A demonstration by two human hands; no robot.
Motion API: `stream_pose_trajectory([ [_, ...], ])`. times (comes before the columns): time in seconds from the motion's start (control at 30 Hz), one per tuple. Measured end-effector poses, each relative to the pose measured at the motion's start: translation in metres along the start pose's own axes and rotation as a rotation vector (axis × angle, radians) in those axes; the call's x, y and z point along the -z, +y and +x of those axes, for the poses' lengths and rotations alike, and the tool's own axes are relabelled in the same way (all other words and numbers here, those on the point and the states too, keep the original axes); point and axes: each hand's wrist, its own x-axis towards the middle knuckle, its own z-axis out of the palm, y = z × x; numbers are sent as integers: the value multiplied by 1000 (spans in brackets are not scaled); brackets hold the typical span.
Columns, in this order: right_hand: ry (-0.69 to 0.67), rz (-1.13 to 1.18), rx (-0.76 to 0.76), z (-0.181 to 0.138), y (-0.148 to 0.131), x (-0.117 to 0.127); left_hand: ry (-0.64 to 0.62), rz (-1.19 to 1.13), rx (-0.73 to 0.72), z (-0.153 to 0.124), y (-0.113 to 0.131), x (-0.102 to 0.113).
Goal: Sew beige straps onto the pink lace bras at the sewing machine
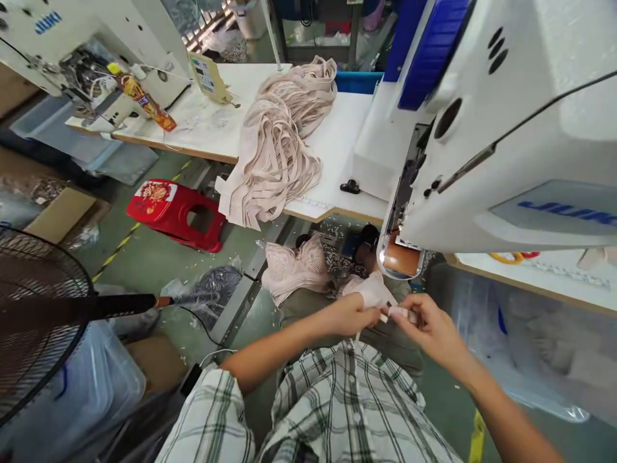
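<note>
A pale pink bra (299, 267) lies over my lap, its lace cups on the left. My left hand (353, 315) is closed on the bra's end band (371, 290). Close beside it, my right hand (431, 326) pinches a short pale fabric strip (401, 313), just right of the left fingertips. Whether the strip is joined to the band I cannot tell. Both hands are below the curved arm end of the sewing machine (401, 257), apart from it.
A pile of matching pink straps (277, 154) hangs over the white table's edge. A second sewing machine (139, 38), a spray can (144, 103) and a yellow box (209, 77) stand at left. A red stool (176, 212) and a black fan (38, 315) are on the left side.
</note>
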Motion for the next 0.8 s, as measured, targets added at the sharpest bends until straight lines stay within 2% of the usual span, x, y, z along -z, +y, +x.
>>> stream_pose_trajectory([
  [0.07,220,-45,-83,0,0,2,-33,-115,12,1,1,3],
  [0.13,340,-68,-102,1,-1,3,21,-249,52,3,2,6],
  [0.27,328,-81,70,-2,-14,-3,160,-370,112,6,6,2],
  [0.43,360,-147,267,4,-29,-19,283,-441,70,8,5,-15],
  [0.63,441,-115,231,13,-29,-25,325,-371,16,10,3,-24],
  [0.8,384,-7,132,11,-25,-22,326,-226,-14,9,3,-24],
])
